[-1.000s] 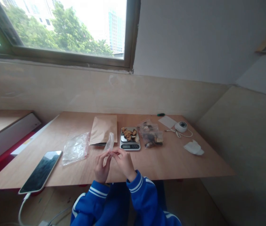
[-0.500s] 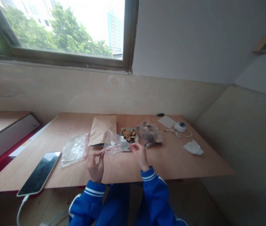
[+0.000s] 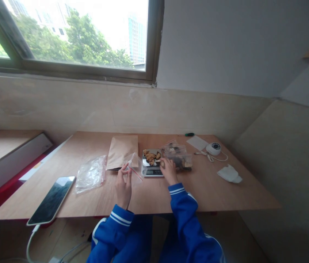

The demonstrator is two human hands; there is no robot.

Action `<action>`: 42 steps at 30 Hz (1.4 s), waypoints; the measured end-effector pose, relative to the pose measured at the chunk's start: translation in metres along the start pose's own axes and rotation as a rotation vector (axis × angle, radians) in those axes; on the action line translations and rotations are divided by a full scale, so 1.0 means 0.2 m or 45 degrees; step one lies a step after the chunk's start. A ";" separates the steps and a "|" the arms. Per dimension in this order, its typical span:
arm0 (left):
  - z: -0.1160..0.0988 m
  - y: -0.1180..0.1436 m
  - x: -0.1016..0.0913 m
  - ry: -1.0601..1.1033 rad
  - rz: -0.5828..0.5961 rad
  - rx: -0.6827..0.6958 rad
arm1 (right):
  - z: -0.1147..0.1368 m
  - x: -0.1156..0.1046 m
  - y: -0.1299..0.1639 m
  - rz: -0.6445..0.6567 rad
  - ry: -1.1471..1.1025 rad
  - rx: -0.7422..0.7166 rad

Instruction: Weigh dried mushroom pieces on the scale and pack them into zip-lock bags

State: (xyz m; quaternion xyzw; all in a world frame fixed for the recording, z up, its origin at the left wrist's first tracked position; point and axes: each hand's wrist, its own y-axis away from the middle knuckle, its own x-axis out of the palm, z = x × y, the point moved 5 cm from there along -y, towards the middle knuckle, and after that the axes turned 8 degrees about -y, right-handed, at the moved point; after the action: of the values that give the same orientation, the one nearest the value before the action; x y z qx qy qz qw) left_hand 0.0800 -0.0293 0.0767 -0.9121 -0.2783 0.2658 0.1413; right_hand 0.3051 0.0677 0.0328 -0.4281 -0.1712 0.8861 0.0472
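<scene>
My left hand (image 3: pixel 124 186) pinches a clear zip bag (image 3: pixel 136 171) with a red seal line. The bag hangs in front of the brown paper bag (image 3: pixel 123 148). To its right stands a small digital scale (image 3: pixel 153 172), its display facing me, with several dried brown pieces (image 3: pixel 151 157) on its plate. My right hand (image 3: pixel 169 171) reaches to the plate's right edge, fingers closed round a dried brown piece (image 3: pixel 161 164). Filled clear zip bags (image 3: pixel 180 160) lie just behind and right of that hand, partly covered by it.
A stack of clear plastic bags (image 3: pixel 91 173) lies on the left, beside a phone (image 3: pixel 52 201) on a charging cable. On the right are a white round device (image 3: pixel 213 148) with a cord, a crumpled tissue (image 3: pixel 229 173), a white paper (image 3: pixel 197 142) and a green-handled tool (image 3: pixel 189 134).
My right hand has let go of the clear zip bag and moved to the scale's plate. My left hand still has the bag, now tilted. The view has shifted slightly.
</scene>
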 end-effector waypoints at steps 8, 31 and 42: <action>0.04 0.04 0.12 0.124 0.138 -0.143 | 0.33 -0.25 0.00 -0.213 -0.476 -0.257; 0.10 0.05 -0.01 0.139 -0.059 -0.321 | 0.11 0.13 -0.16 0.116 0.069 -0.210; 0.08 0.05 0.07 0.189 -0.029 -0.298 | 0.03 0.16 -0.25 -0.041 -0.156 -0.193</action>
State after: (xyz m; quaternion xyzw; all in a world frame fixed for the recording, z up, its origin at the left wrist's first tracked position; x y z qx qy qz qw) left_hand 0.0852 -0.0266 0.0530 -0.9363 -0.3065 0.1616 0.0570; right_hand 0.2772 0.1192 0.0300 -0.3725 -0.2473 0.8943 0.0182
